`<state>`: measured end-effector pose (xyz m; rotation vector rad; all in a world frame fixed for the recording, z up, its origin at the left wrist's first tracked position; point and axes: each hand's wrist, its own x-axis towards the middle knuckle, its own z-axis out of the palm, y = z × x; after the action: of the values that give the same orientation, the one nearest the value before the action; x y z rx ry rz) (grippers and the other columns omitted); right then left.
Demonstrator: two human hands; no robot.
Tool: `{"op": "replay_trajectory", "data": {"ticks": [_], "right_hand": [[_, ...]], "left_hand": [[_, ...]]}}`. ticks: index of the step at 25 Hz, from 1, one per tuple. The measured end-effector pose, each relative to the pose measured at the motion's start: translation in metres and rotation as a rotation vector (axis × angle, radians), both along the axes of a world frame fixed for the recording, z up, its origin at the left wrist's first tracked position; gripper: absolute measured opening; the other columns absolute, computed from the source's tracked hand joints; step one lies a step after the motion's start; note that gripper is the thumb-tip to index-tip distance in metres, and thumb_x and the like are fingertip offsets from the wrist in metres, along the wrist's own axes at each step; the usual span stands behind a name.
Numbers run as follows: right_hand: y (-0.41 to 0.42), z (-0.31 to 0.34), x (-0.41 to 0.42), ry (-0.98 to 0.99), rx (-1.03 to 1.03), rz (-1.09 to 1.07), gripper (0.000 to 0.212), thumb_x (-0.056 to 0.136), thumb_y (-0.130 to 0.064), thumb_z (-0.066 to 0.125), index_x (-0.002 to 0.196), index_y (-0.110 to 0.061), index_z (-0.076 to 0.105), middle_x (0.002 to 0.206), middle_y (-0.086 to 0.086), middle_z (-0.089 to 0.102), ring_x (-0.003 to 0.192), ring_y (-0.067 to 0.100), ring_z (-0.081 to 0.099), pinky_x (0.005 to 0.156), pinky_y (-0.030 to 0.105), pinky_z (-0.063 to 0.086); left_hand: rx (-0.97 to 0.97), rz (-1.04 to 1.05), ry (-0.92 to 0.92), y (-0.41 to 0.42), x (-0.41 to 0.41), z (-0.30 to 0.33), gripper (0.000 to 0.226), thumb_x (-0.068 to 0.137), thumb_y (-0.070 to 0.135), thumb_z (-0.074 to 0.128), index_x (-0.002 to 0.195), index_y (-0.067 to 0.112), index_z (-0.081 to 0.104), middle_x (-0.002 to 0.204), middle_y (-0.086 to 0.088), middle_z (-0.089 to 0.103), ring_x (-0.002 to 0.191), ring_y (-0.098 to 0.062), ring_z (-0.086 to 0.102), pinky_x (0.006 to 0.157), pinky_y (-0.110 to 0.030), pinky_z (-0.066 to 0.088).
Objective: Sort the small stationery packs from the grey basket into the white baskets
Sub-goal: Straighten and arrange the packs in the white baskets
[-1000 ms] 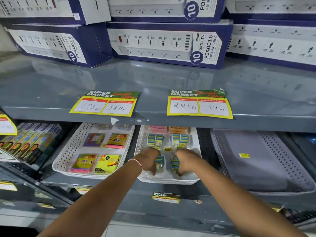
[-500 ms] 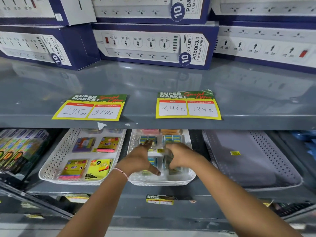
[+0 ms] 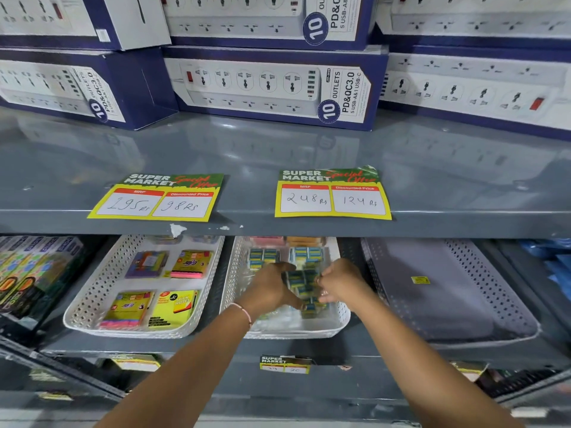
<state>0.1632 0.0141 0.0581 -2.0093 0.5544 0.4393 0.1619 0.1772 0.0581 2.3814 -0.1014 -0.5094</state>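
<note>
Both hands reach into the middle white basket (image 3: 341, 316) on the lower shelf. My left hand (image 3: 268, 288) and my right hand (image 3: 341, 284) together grip clear packs of blue-and-yellow stationery (image 3: 301, 281), lifted and tilted above the basket floor. Two more such packs (image 3: 262, 257) lie flat further back, with pink and orange packs (image 3: 287, 241) behind them. The left white basket (image 3: 92, 296) holds several sticky-note packs (image 3: 174, 307). The grey basket (image 3: 457, 291) at the right shows only a small yellow sticker (image 3: 420, 279) on its floor.
The grey upper shelf (image 3: 278, 225) overhangs the baskets, with two yellow price cards (image 3: 332, 196) on its edge and power-strip boxes (image 3: 272, 88) behind. Colourful boxes (image 3: 34, 270) stand at the far left. A lower shelf lip (image 3: 284, 364) carries another price tag.
Both hands have moved from the front packs, lying flat, to gripping and lifting packs between them. The camera has tilted up a little, so the baskets sit lower in view.
</note>
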Motion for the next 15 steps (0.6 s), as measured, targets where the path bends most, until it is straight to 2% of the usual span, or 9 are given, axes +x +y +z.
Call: {"op": "replay_trajectory", "data": {"ticks": [2,4,6,10,15], "right_hand": [[0.004,-0.005,-0.006,-0.007,-0.250,0.154,0.012,0.086,0.003,0.059,0.098,0.001,0.061,0.095,0.018,0.069,0.078,0.031,0.074,0.075,0.042,0.063],[0.009,-0.004,-0.013,-0.040,-0.437,0.274,0.011,0.084,0.003,0.055,0.094,-0.002,0.057,0.103,0.018,0.067,0.093,0.033,0.071,0.081,0.036,0.060],[0.011,-0.003,-0.017,-0.052,-0.535,0.330,0.015,0.085,0.002,0.055,0.099,-0.003,0.058,0.109,0.017,0.066,0.101,0.032,0.066,0.074,0.031,0.053],[0.015,-0.004,-0.019,-0.023,-0.586,0.331,0.025,0.087,0.001,0.058,0.111,0.000,0.059,0.112,0.016,0.065,0.103,0.030,0.064,0.071,0.030,0.048],[0.019,0.000,-0.021,0.018,-0.556,0.381,0.025,0.089,-0.002,0.052,0.113,0.000,0.058,0.115,0.015,0.063,0.104,0.028,0.063,0.072,0.028,0.047]], "left_hand": [[0.162,-0.113,-0.042,-0.010,-0.002,-0.014,0.086,0.064,0.022,0.090,0.140,0.013,0.049,0.139,-0.002,0.053,0.121,-0.019,0.053,0.095,-0.018,0.038],[0.230,-0.181,-0.044,-0.019,-0.001,-0.022,0.086,0.068,0.023,0.087,0.143,0.013,0.046,0.143,-0.003,0.049,0.125,-0.020,0.051,0.100,-0.021,0.037],[0.286,-0.248,-0.049,-0.022,0.004,-0.026,0.086,0.069,0.024,0.087,0.143,0.013,0.046,0.141,-0.006,0.051,0.124,-0.024,0.051,0.100,-0.025,0.040],[0.377,-0.316,-0.037,-0.025,0.009,-0.030,0.082,0.067,0.030,0.087,0.138,0.012,0.050,0.132,-0.008,0.058,0.116,-0.027,0.056,0.097,-0.030,0.046],[0.385,-0.354,-0.046,-0.027,0.013,-0.033,0.072,0.060,0.034,0.091,0.121,0.012,0.059,0.116,-0.007,0.063,0.102,-0.025,0.060,0.088,-0.034,0.052]]}}
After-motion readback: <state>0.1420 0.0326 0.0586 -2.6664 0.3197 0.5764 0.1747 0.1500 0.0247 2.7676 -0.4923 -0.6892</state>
